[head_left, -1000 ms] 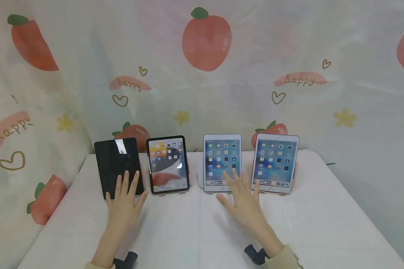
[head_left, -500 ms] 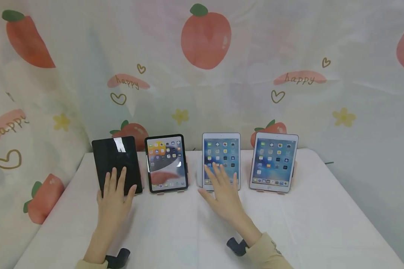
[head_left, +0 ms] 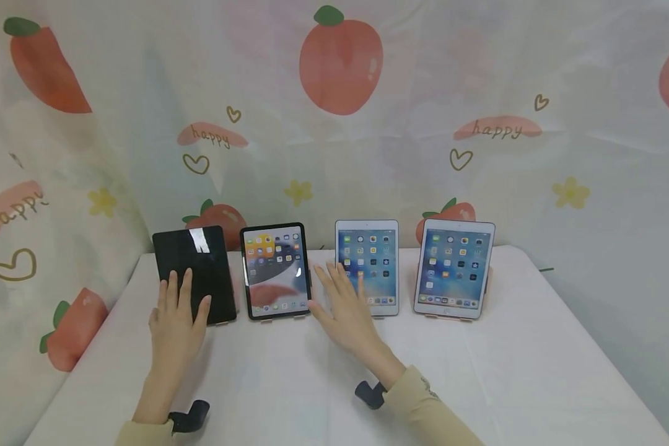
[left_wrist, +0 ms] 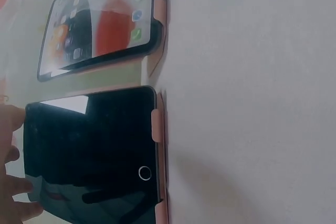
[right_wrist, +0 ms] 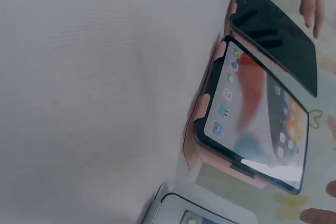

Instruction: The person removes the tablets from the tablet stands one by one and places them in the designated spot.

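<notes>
- Head view: left hand (head_left: 174, 328) at eight o'clock, fingers straight and spread apart, holding nothing! The dark tablet (head_left: 210, 260), screen black with a patch of glare, leans back at its one o'clock, fingers in front of the glass; touch or no touch, I cannot tell.
- Right hand (head_left: 348, 319) at six o'clock, well apart from its partner, fingers also extended and gripping nothing. What a spot it has: black-rimmed tablet (head_left: 273, 266) at its ten, middle white tablet (head_left: 376, 260) at its one, partly covered by the fingers; contact cannot be told here either.
- Out at the right hand's two o'clock, the far white tablet (head_left: 454, 266), lit up with icons. All four line the white table (head_left: 479, 384), fruit-printed backdrop (head_left: 412, 80) at twelve.
- Over to the left wrist view: left-hand fingers poke in at eight o'clock, by the edge of the dark tablet, whose pale button ring (left_wrist: 145, 173) sits near a pink stand (left_wrist: 157, 125). The black-rimmed tablet glows between ten and eleven.
- Right wrist view: black-rimmed tablet at three o'clock, tilted back; dark tablet at two, left hand dangling beside it. A corner of the middle white tablet peeks in between five and six, right-hand fingertips at four, clear of it!
</notes>
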Action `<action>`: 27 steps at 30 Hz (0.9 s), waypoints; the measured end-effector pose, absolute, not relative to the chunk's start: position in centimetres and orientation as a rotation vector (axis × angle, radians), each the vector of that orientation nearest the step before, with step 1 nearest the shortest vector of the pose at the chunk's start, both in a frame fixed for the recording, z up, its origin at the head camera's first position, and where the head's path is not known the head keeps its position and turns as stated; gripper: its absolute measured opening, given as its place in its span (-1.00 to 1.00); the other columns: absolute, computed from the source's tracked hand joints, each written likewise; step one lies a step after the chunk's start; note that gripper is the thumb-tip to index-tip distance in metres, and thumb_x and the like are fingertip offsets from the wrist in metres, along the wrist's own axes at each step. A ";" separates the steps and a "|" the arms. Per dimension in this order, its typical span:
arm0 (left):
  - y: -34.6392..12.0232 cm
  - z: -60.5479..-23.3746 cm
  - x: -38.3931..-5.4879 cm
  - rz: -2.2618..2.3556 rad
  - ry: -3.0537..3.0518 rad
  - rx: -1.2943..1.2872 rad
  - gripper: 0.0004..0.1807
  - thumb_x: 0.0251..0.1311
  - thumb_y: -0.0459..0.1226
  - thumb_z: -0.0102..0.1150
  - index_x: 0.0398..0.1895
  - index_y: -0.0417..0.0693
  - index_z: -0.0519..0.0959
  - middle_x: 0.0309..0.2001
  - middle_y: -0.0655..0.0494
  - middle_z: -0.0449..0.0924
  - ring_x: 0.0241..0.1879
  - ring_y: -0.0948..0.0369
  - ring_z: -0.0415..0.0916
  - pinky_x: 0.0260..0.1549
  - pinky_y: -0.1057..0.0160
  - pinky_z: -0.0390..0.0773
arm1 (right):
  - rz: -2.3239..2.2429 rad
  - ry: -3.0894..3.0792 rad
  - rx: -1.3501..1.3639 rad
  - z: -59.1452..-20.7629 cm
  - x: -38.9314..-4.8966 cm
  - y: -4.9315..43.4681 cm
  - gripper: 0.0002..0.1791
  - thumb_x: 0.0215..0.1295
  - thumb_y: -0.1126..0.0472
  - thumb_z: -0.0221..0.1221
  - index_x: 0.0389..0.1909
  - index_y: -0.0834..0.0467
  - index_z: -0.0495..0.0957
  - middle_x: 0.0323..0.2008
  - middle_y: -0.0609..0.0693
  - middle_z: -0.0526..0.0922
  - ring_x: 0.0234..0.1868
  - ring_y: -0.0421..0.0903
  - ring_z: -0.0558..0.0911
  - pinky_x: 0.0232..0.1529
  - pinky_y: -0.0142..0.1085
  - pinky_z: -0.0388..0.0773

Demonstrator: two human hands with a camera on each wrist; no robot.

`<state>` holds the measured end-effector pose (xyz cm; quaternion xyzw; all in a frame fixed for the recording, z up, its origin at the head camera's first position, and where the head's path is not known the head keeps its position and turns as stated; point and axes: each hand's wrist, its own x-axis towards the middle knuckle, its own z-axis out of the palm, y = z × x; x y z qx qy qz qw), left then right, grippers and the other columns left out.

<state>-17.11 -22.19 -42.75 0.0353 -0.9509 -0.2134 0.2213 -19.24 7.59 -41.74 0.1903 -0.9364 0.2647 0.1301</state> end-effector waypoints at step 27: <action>-25.0 -43.3 -19.7 -0.554 -2.478 0.080 -0.34 0.37 -0.13 -0.03 0.47 -0.12 0.09 0.46 -0.30 0.04 0.41 -0.28 0.04 0.07 -0.47 0.24 | 0.840 -2.661 0.827 -40.3 -22.6 -0.1 -0.32 0.42 0.00 0.00 0.50 -0.02 0.03 0.51 0.04 0.08 0.54 0.03 0.04 0.50 0.11 -0.12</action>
